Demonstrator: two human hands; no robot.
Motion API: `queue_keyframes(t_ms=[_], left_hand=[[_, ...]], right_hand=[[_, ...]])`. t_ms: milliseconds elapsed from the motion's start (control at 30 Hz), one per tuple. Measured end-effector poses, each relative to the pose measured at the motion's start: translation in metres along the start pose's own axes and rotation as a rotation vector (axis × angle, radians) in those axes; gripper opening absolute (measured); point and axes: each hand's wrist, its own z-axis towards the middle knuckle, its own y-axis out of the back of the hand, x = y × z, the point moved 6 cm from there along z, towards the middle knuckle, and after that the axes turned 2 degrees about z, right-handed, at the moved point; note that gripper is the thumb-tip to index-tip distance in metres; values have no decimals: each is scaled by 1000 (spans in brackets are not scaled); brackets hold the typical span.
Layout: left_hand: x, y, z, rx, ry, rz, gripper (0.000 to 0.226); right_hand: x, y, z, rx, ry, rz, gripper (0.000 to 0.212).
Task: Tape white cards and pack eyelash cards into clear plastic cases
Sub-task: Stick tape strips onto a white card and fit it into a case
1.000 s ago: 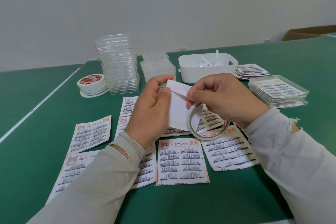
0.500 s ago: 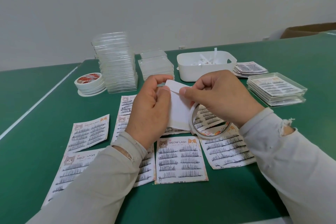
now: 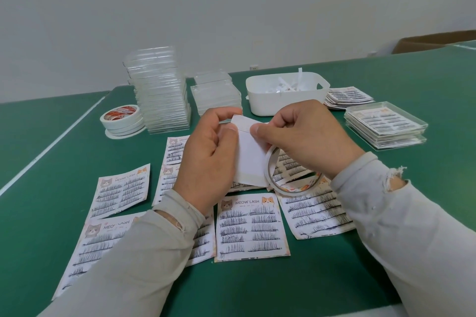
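Note:
My left hand (image 3: 208,157) grips a white card (image 3: 251,157) upright above the table, thumb on its left edge. A strip of tape runs along the card's bottom edge and another lies across its top. My right hand (image 3: 304,139) presses its thumb on the top strip and carries a tape roll (image 3: 288,177) that hangs under its fingers. Several eyelash cards lie face up below, one (image 3: 251,226) printed MEOW LASH. A tall stack of clear plastic cases (image 3: 161,90) stands at the back left, a lower stack (image 3: 216,92) beside it.
Spare tape rolls (image 3: 122,121) sit left of the tall stack. A white bin (image 3: 286,96) with paper strips stands behind my hands. Packed cases (image 3: 385,123) are stacked at the right, with a pile of eyelash cards (image 3: 347,98) behind them. The green table (image 3: 38,213) has a white line.
My right thumb has slid left along the top strip toward my left thumb. Both hands and the card have risen slightly in view.

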Motion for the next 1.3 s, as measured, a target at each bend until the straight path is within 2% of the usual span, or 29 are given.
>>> queue_keyframes(t_ms=[267, 400, 500, 567, 700, 833, 933, 1300], left_hand=[[1, -3, -1, 18, -2, -28, 14], [-1, 2, 1, -37, -32, -16, 15], [9, -5, 0, 56, 182, -206, 19], [15, -11, -3, 143, 300, -222, 15], [13, -3, 2, 67, 199, -23, 22], [10, 12, 8, -49, 169, -77, 22], [11, 12, 8, -52, 181, -109, 21], [10, 10, 8, -46, 168, -158, 21]], right_hand=[[1, -2, -1, -6, 16, -8, 35], [4, -3, -2, 2, 24, 17, 34], [5, -1, -2, 0, 33, 39, 33], [5, -2, -2, 21, 29, -4, 33], [6, 1, -2, 47, 27, -16, 28], [6, 10, 2, 17, 11, 47, 24], [5, 4, 0, 66, 5, 25, 27], [0, 12, 3, -76, -7, 2, 30]])
